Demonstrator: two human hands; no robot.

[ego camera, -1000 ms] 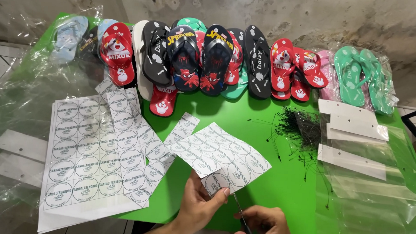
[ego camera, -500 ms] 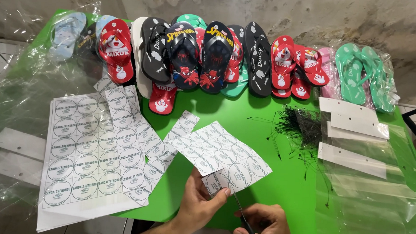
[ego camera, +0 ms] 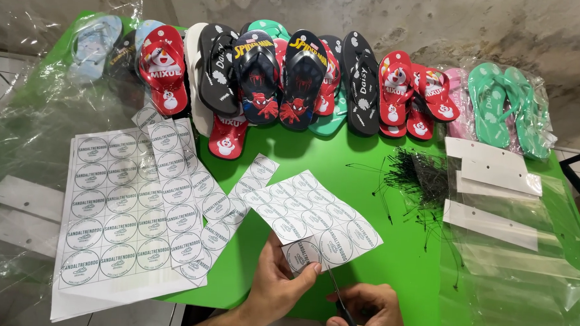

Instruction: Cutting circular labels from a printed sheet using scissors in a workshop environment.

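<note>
Head view, looking down on a green table (ego camera: 367,186). Left hand (ego camera: 278,283) pinches the near corner of a cut label sheet (ego camera: 314,216), thumb on top over 1 round label, fingers underneath. Sheet runs up and away from that hand, tilted, far edge resting on the table. Right hand (ego camera: 368,313) sits just right of the left one, closed around scissors (ego camera: 342,302); blades point up at the sheet's near edge right beside the left thumb. Can't tell if the blades are apart or together, handles hidden in the fist.

Left of the left hand: full label sheets (ego camera: 125,208) stacked flat, with 2 cut strips (ego camera: 236,200) lying between them and the held sheet. Far side of the table, well beyond both hands: row of flip-flops (ego camera: 287,78) in red, black, navy, teal, toes propped against the wall. Up and right of the right hand: tangle of black plastic ties (ego camera: 420,175). Further right: white card strips (ego camera: 498,172) on clear plastic bags (ego camera: 526,271). More clear plastic (ego camera: 23,145) at far left.
</note>
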